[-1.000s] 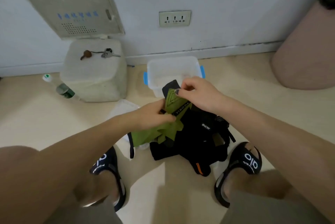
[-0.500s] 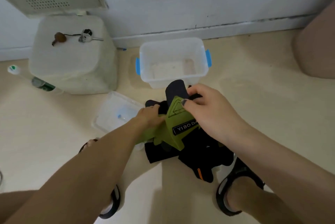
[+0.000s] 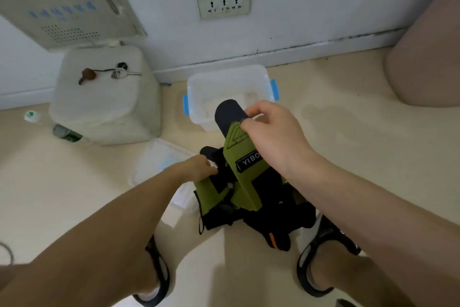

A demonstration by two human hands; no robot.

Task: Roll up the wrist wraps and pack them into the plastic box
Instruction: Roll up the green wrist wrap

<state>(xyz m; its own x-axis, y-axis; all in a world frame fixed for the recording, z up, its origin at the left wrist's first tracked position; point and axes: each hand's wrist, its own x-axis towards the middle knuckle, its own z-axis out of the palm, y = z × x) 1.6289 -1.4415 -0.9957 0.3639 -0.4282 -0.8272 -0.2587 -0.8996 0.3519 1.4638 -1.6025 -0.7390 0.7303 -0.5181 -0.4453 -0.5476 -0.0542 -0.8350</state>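
Head view: right hand (image 3: 271, 137) pinches the green wrist wrap (image 3: 245, 169) by its top; left hand (image 3: 199, 168) grips its lower end. Rolling looks not yet begun; next, coil it tight toward the plastic box (image 3: 199, 87) beyond the right hand.

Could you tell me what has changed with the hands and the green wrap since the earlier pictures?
The right hand has lifted the green fabric wrist wrap by its black end, stretching it upward. The left hand still grips its lower part. The clear plastic box stays empty.
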